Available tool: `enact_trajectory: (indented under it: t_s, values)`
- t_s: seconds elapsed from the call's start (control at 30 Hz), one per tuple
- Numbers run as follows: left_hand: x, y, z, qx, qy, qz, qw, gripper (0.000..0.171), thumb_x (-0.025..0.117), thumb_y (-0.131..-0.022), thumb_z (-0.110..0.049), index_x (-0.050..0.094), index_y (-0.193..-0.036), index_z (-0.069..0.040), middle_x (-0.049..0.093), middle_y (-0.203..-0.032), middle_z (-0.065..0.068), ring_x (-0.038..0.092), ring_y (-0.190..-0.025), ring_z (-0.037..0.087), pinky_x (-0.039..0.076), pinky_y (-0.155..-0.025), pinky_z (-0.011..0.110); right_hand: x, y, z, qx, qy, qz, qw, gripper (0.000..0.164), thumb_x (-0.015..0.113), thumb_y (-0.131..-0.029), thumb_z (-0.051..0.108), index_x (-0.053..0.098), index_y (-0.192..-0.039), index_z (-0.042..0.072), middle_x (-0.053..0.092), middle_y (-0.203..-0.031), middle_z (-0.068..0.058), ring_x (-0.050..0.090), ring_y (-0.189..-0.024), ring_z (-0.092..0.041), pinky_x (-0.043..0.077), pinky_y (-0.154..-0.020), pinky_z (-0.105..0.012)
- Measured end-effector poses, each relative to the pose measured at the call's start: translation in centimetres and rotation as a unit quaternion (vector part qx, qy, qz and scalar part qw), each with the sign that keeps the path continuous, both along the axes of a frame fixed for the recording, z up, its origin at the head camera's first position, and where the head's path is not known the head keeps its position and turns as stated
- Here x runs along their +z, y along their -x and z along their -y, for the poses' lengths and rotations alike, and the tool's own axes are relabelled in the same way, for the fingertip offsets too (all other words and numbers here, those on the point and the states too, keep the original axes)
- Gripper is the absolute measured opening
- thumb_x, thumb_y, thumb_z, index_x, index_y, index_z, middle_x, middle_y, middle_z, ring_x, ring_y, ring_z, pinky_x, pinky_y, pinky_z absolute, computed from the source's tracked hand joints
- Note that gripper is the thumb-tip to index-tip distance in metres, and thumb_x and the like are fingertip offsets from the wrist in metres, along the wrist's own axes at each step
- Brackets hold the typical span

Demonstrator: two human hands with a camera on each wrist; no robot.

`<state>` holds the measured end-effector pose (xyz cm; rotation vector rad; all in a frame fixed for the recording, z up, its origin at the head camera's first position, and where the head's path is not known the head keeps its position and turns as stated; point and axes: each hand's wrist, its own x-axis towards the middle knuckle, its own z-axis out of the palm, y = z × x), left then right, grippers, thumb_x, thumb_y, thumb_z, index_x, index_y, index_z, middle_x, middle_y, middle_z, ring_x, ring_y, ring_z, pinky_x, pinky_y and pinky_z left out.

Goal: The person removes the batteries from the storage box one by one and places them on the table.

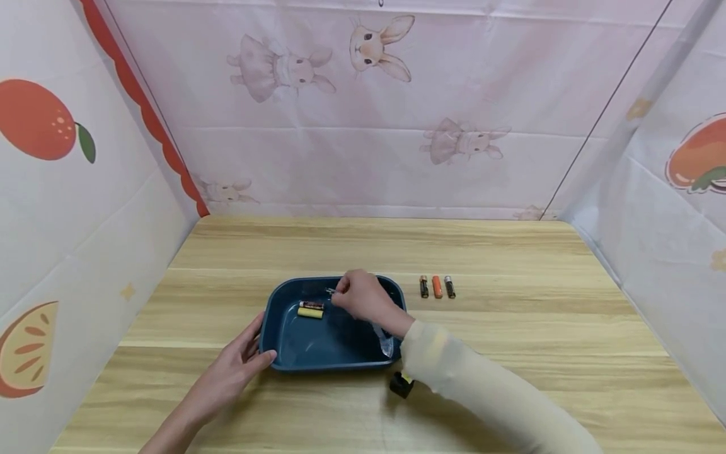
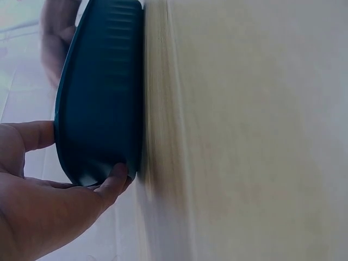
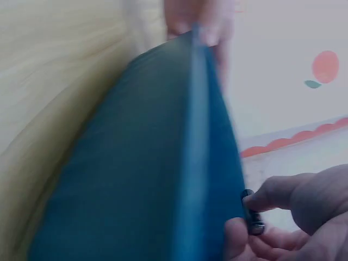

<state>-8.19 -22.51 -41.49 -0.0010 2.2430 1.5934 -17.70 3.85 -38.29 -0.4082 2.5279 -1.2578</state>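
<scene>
A dark blue rectangular tray (image 1: 334, 366) lies on the table. My left hand (image 1: 232, 372) grips its left end, the thumb on the rim; in the left wrist view the left hand's fingers (image 2: 114, 185) curl along the outer wall. Over the tray's far side, my right hand (image 1: 363, 296) pinches a small dark battery (image 3: 253, 212) between thumb and fingers, clearest in the right wrist view. Inside the tray, a dark battery with a pale end (image 1: 311, 306) lies beside a yellow battery (image 1: 310, 313). Something clear and shiny (image 1: 386, 343) shows at the tray's right, partly behind the right forearm.
Right of the tray stand out three batteries in a row: a black and copper one (image 1: 424, 287), an orange one (image 1: 437, 287) and a black and silver one (image 1: 450, 287). A small black object with yellow (image 1: 401, 384) sits near the tray's front right corner. Printed cloth walls border the table.
</scene>
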Motion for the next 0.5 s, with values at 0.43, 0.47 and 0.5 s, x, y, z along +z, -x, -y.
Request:
enact_trajectory:
  t_s: [0.43,0.47,0.5]
  values:
    - [0.1,-0.1,-0.1,-0.001,0.003,-0.005,1.0,0.082,0.06,-0.107,-0.02,0.005,-0.166,-0.007,0.007,-0.172,0.02,0.019,-0.154,0.041,0.034,-0.115,0.044,4.0,0.0,-4.3,-0.039,0.195,0.012,0.98,0.017,0.072,-0.096,0.005,0.072,-0.111,-0.003,0.064,-0.075,-0.004,0.055,-0.059,-0.014,0.052,-0.055,-0.024]
    - [0.1,-0.1,-0.1,0.0,0.002,-0.005,1.0,0.082,0.06,-0.107,-0.019,0.005,-0.166,-0.006,0.007,-0.172,0.02,0.019,-0.154,0.041,0.034,-0.115,0.044,4.3,0.1,-4.6,-0.041,0.207,0.016,0.977,0.017,0.072,-0.096,0.005,0.072,-0.111,-0.004,0.066,-0.077,-0.004,0.054,-0.06,-0.014,0.052,-0.056,-0.024]
    - [0.1,0.0,-0.1,0.0,0.002,-0.004,1.0,0.082,0.059,-0.107,-0.019,0.005,-0.166,-0.006,0.006,-0.172,0.02,0.018,-0.154,0.041,0.033,-0.115,0.044,4.6,0.1,-5.0,-0.042,0.219,0.02,0.975,0.018,0.072,-0.096,0.005,0.072,-0.112,-0.004,0.067,-0.079,-0.004,0.054,-0.061,-0.015,0.051,-0.058,-0.024]
